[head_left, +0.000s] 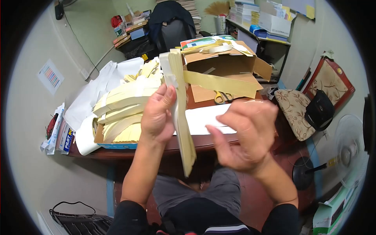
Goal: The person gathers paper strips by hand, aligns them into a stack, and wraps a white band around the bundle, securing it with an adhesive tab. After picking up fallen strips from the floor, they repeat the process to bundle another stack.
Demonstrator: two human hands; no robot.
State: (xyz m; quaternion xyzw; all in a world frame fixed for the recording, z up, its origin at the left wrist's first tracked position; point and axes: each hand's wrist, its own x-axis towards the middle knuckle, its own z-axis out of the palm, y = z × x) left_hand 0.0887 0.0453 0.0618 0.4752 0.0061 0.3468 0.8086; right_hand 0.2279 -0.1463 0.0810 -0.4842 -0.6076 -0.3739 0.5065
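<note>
Right fingers point(235, 120) — gap — edge of strip bundle point(182, 125)

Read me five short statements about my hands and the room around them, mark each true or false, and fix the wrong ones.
1. The left hand holds a bundle of pale strips. True.
2. The right hand grips the scissors. False: they lie near the open cardboard box.
3. The scissors have yellow and black handles. True.
4. The fan stands on the desk. False: it stands on the floor.
5. A dark garment hangs over the chair. True.
</note>
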